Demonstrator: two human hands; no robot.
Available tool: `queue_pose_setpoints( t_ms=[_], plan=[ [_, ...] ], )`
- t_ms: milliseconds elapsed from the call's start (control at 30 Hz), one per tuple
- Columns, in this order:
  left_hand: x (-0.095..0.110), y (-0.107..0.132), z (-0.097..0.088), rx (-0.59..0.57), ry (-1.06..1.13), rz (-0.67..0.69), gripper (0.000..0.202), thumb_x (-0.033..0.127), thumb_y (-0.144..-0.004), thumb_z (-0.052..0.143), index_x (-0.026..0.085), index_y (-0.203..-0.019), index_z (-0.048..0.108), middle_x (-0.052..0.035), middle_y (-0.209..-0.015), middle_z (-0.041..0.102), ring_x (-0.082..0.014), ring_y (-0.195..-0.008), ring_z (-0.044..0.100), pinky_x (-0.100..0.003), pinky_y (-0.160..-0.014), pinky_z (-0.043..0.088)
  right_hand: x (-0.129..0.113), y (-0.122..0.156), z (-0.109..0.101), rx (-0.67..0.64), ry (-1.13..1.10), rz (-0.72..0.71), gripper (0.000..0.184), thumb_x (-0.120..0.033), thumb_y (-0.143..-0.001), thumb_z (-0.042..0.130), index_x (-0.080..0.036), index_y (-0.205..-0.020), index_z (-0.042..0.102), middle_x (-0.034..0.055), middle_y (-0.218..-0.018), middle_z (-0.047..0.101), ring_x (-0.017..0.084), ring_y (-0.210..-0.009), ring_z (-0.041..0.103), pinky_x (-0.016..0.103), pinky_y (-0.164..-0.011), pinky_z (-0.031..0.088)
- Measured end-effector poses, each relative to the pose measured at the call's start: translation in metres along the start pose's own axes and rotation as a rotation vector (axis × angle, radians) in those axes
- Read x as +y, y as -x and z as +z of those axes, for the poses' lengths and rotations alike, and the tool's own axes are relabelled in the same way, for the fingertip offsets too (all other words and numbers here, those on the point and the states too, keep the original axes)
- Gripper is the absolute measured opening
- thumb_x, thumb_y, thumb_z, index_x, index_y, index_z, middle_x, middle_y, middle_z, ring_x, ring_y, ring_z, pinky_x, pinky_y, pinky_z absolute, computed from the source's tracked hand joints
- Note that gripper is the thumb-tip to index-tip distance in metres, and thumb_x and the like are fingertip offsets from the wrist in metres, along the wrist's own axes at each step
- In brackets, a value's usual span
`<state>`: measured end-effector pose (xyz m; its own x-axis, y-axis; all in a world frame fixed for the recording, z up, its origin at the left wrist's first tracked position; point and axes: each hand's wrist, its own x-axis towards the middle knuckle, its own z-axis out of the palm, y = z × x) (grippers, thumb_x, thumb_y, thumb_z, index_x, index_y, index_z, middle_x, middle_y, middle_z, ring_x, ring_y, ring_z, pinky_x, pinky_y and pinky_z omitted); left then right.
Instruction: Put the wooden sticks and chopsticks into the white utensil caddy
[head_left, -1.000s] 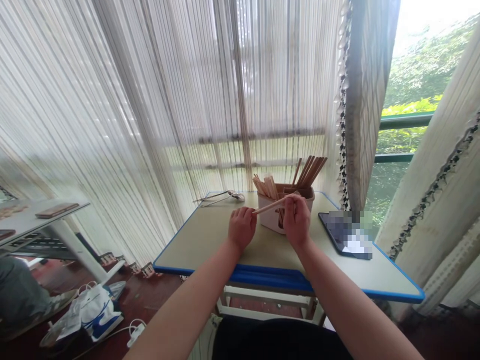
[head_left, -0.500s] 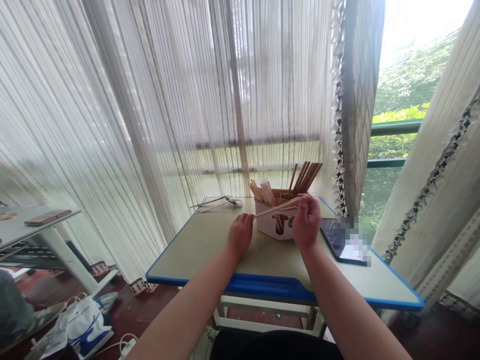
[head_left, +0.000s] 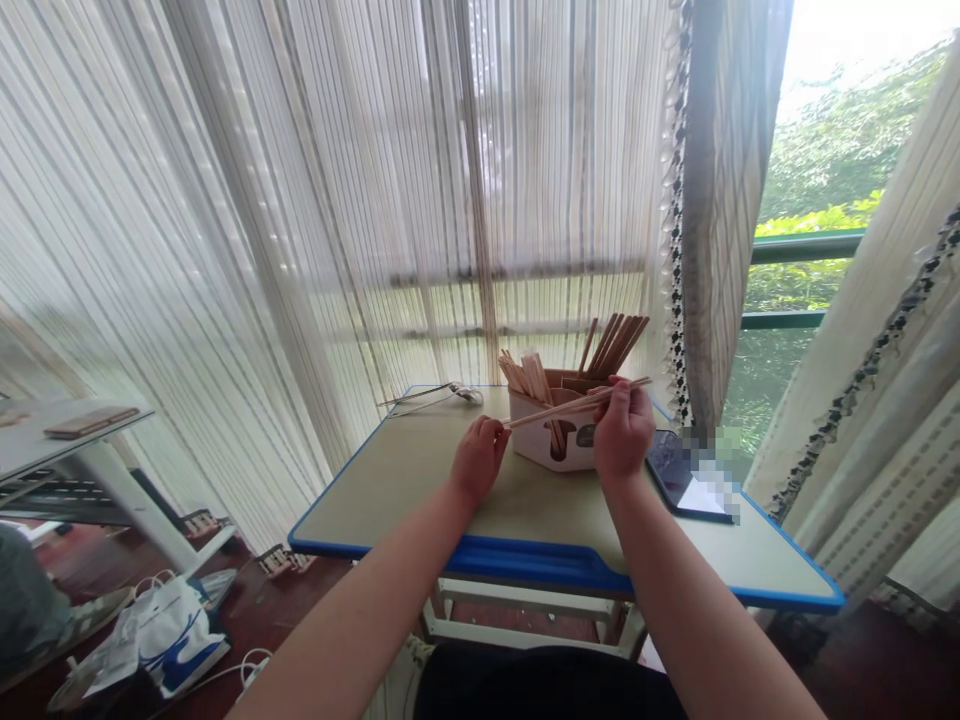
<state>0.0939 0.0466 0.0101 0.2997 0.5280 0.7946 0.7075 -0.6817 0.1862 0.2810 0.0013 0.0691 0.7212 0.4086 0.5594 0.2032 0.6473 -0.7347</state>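
A thin pair of light wooden chopsticks [head_left: 559,409] lies slantwise in front of a white box, held at both ends. My left hand [head_left: 478,462] pinches the lower left end. Toward the other end, my right hand [head_left: 624,435] is closed around the chopsticks, and their tips stick out past its fingers. Just behind them stands the white box [head_left: 536,447], which has a cut-out in its front. Pale chopsticks [head_left: 529,374] fill its left part, partly in clear wrapping. Darker brown chopsticks [head_left: 619,343] fan out upright on its right.
A phone [head_left: 675,472] lies on the desk [head_left: 405,490] right of my right hand. Wire-like items and a cable [head_left: 466,394] sit at the far left corner. Sheer curtains [head_left: 337,200] hang behind. Bags [head_left: 169,640] and a person's leg [head_left: 30,600] are at floor left.
My right hand has slid right along the chopsticks, so its grip sits farther from my left hand and more of their tips show. The view has shifted slightly.
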Motion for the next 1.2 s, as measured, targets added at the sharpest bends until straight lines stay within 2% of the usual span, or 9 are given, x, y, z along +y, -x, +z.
queue_pose_setpoints(
  t_ms=[100,333,567,700,833,933,1033,1100,1200],
  plan=[
    [0.001,0.001,-0.003,0.006,0.025,0.031,0.018,0.034,-0.090,0.043,0.019,-0.088,0.051,-0.0037,-0.084,0.056,-0.0137,-0.079,0.054,-0.026,-0.073,0.045,0.004,-0.005,0.000,0.036,-0.061,0.070,0.036,-0.053,-0.084,0.044,-0.019,-0.087,0.055,-0.0001,-0.064,0.061,0.009,-0.041,0.040,0.022,-0.039,0.033],
    [0.004,0.002,-0.007,-0.016,-0.010,0.055,0.020,0.032,-0.092,0.037,0.019,-0.092,0.052,-0.0053,-0.086,0.057,-0.0153,-0.082,0.055,-0.029,-0.076,0.045,0.005,-0.006,0.000,0.043,-0.069,0.083,0.034,-0.051,-0.082,0.047,-0.019,-0.084,0.057,-0.0018,-0.058,0.059,0.009,-0.039,0.040,0.023,-0.037,0.032],
    [0.003,0.001,-0.005,-0.108,-0.103,0.063,0.026,0.030,-0.094,0.030,0.019,-0.089,0.053,-0.0057,-0.086,0.058,-0.0162,-0.084,0.055,-0.029,-0.078,0.044,-0.005,0.000,0.001,-0.101,-0.129,0.061,0.029,-0.045,-0.079,0.055,-0.017,-0.079,0.061,-0.0013,-0.056,0.060,0.009,-0.038,0.044,0.023,-0.037,0.033],
    [0.002,-0.002,0.001,-0.175,-0.129,-0.016,0.023,0.032,-0.092,0.036,0.019,-0.087,0.054,-0.0053,-0.086,0.058,-0.0156,-0.082,0.056,-0.027,-0.075,0.044,-0.003,-0.001,0.000,-0.034,-0.219,0.164,0.030,-0.045,-0.079,0.054,-0.016,-0.083,0.062,0.0000,-0.056,0.063,0.009,-0.037,0.044,0.022,-0.033,0.030],
    [0.003,-0.004,0.003,-0.200,-0.089,-0.059,0.025,0.034,-0.093,0.033,0.020,-0.093,0.054,-0.0044,-0.091,0.060,-0.0146,-0.082,0.057,-0.026,-0.074,0.044,-0.012,-0.024,-0.008,0.016,-0.305,0.250,0.032,-0.045,-0.077,0.055,-0.015,-0.088,0.061,0.0011,-0.059,0.064,0.009,-0.039,0.047,0.022,-0.034,0.034],
    [0.002,-0.004,0.002,-0.203,-0.065,-0.056,0.027,0.035,-0.093,0.032,0.020,-0.094,0.055,-0.0043,-0.092,0.060,-0.0144,-0.083,0.057,-0.027,-0.074,0.043,-0.034,-0.051,-0.016,0.045,-0.280,0.136,0.034,-0.046,-0.079,0.053,-0.016,-0.092,0.060,0.0019,-0.065,0.065,0.010,-0.045,0.052,0.021,-0.036,0.036],
    [0.002,-0.003,0.003,-0.206,-0.053,-0.038,0.029,0.037,-0.093,0.031,0.020,-0.091,0.055,-0.0044,-0.091,0.060,-0.0147,-0.081,0.057,-0.027,-0.073,0.043,-0.060,-0.073,-0.020,0.047,-0.147,-0.099,0.035,-0.048,-0.082,0.049,-0.017,-0.093,0.059,0.0012,-0.067,0.064,0.009,-0.045,0.051,0.021,-0.039,0.037],
    [0.001,-0.003,0.003,-0.211,-0.054,-0.040,0.030,0.038,-0.093,0.031,0.020,-0.090,0.055,-0.0044,-0.090,0.060,-0.0150,-0.081,0.057,-0.027,-0.072,0.042,-0.073,-0.079,-0.018,-0.038,-0.003,-0.239,0.036,-0.049,-0.083,0.049,-0.017,-0.092,0.060,0.0004,-0.066,0.062,0.008,-0.045,0.049,0.021,-0.042,0.038],
    [0.001,-0.003,0.004,-0.217,-0.067,-0.057,0.031,0.039,-0.093,0.031,0.020,-0.089,0.055,-0.0046,-0.090,0.060,-0.0156,-0.081,0.057,-0.027,-0.071,0.041,-0.082,-0.077,-0.007,-0.289,0.291,-0.364,0.035,-0.048,-0.082,0.052,-0.016,-0.087,0.063,-0.0004,-0.061,0.060,0.008,-0.047,0.049,0.021,-0.045,0.037]
  ],
)
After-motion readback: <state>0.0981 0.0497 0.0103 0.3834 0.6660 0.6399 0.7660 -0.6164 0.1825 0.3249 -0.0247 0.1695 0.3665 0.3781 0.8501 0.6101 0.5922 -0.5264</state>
